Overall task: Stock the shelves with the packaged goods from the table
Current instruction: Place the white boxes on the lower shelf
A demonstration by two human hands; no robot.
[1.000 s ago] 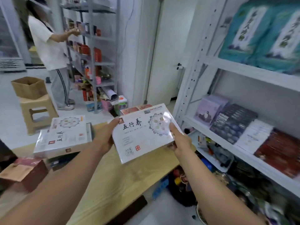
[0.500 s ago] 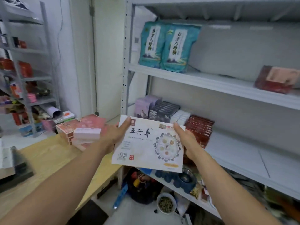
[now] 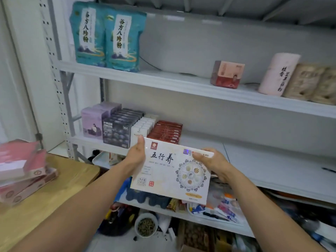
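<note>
L hand (image 3: pixel 136 155) & R hand (image 3: pixel 211 163) both grip the flat white rectangular carton w/ black calligraphy + round mandala print (image 3: pixel 172 174), one at each short end, thumbs on its face. Carton's held in the air, tilted, in front of the white metal shelf (image 3: pixel 272 171), just right of the red boxes (image 3: pixel 168 131); pink boxes (image 3: pixel 23 170) stacked on the wooden worktop (image 3: pixel 54 193) at left.

Low down we see a white bowl (image 3: pixel 146 226) of greenish pellets on the floor (image 3: pixel 101 242), a dark bag (image 3: pixel 116 221) just left of it, and a blue moulded tray (image 3: pixel 143 197) farther back above them.
</note>
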